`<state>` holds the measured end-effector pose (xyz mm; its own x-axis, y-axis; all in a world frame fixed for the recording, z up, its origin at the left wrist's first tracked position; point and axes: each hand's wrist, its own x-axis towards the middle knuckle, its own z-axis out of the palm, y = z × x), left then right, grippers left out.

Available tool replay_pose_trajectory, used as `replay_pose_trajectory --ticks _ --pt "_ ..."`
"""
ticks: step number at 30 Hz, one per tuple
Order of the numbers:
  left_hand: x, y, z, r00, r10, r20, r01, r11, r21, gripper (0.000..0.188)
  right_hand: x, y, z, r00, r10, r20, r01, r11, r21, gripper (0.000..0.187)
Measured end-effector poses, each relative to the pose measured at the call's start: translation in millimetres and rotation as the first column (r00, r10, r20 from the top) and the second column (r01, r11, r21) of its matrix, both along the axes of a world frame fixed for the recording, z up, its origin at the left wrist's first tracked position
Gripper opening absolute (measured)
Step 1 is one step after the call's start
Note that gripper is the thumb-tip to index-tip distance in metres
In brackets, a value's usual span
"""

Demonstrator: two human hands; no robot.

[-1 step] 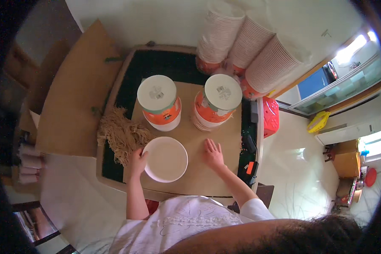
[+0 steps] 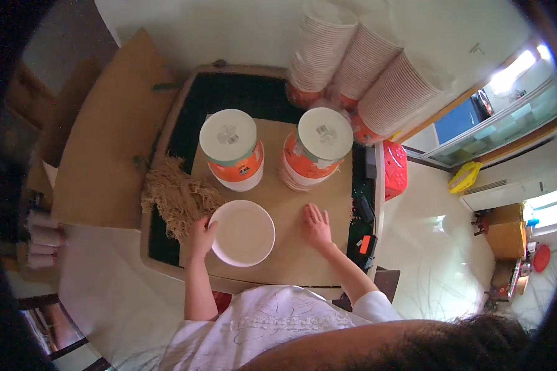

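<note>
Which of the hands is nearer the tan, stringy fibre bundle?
Left. The left hand is beside the lower right edge of the bundle, at the rim of the white round bowl; the right hand lies farther right, beyond the bowl.

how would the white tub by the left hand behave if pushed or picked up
The white tub is probably light for its size, as its rim looks thin and nothing shows inside. Being round, it might roll if laid sideways. On the flat cardboard, it would likely slide when pushed.
</note>
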<state>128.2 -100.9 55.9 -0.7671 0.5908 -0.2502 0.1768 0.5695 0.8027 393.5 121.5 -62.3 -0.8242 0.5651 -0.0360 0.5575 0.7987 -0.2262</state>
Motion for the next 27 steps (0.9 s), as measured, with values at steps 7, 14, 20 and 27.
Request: replay_pose_trajectory --ticks 7,14,20,27 --pt "6.5 7.6 -47.2 0.996 -0.035 0.088 0.027 0.996 0.085 0.023 93.4 45.4 -23.8 0.895 -0.441 0.067 0.424 0.888 0.177 0.056" --pt "45.6 56.7 -48.9 0.966 -0.251 0.063 0.245 0.965 0.092 0.020 74.8 -1.7 -13.1 0.971 -0.227 0.071 0.226 0.974 0.033 0.058" --pt "65.4 84.9 -47.9 0.935 -0.343 0.085 0.326 0.930 0.170 0.024 72.3 20.3 -24.5 0.895 -0.445 -0.021 0.445 0.891 0.093 0.056" --pt "75.7 78.1 -58.1 0.941 -0.238 0.240 0.106 0.882 0.458 0.023 69.8 27.3 -15.9 0.843 -0.522 -0.134 0.526 0.850 0.000 0.053"
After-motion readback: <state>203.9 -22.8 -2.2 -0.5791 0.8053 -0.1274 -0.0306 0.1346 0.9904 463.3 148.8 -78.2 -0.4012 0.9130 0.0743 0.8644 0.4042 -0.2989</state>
